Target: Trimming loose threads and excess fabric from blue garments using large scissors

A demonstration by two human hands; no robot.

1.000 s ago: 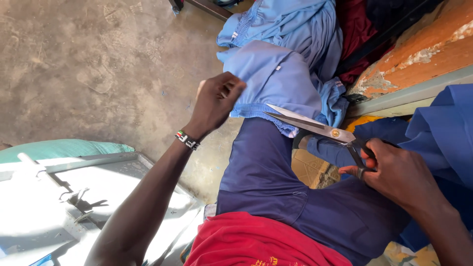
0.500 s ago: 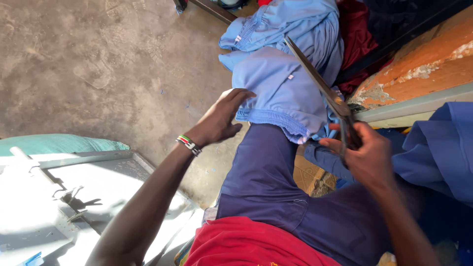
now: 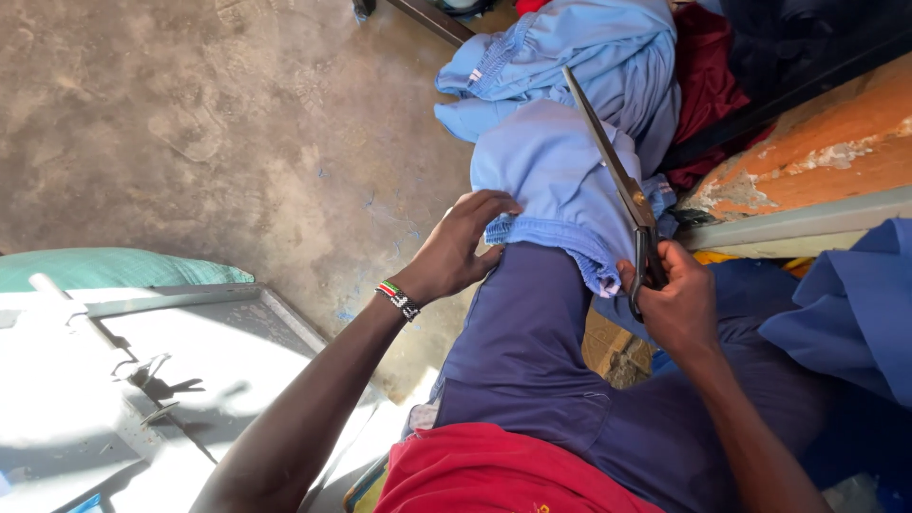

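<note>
Head view shows your left hand point(image 3: 456, 249) pinching the hem of the light blue garment point(image 3: 556, 176) draped over your knee, while your right hand point(image 3: 676, 302) is wrapped tight round the scissors point(image 3: 622, 185). Their blades lie closed along the cloth, and no cut is visible, so the cutting looks barely begun.

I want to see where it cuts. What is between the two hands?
In the head view, the hem of the light blue cloth garment draped over the knee lies between the left hand and the right hand.
</note>
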